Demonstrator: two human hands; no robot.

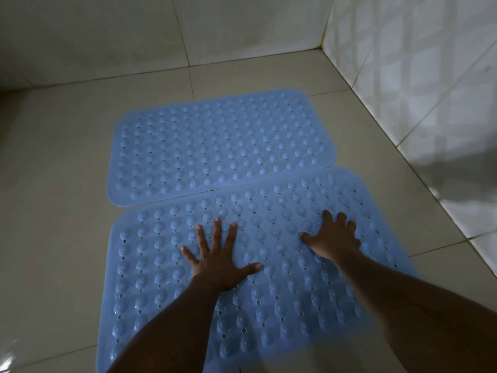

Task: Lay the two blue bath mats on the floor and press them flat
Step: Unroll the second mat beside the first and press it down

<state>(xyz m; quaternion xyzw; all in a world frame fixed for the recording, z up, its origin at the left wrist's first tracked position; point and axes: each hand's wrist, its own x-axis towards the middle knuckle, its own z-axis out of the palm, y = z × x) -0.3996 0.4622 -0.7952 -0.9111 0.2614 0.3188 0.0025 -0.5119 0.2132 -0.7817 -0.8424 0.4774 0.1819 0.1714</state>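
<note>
Mats, two of them and both blue, lie one beyond the other on the pale tiled floor [53, 211], in the corner where the back wall [107, 36] meets the patterned right wall [416, 63]. We see the far mat [220, 146] lying flat, covered in rows of raised bumps and small holes. The near mat [282, 281] lies just in front of it, its far edge meeting the far mat's near edge; towards the left a thin dark gap shows between them, and towards the right we cannot tell whether one overlaps the other. Both hands rest on the near mat. The left hand [220, 262] lies palm down near the mat's middle, its fingers [216, 232] straight and spread wide, the thumb out to the right. The right hand [333, 238] lies palm down farther right and a little farther away, fingers spread but slightly bent, thumb pointing left. We see both forearms [172, 324] bare and stretched forward from the bottom edge, the right one slanting in from the lower right
</note>
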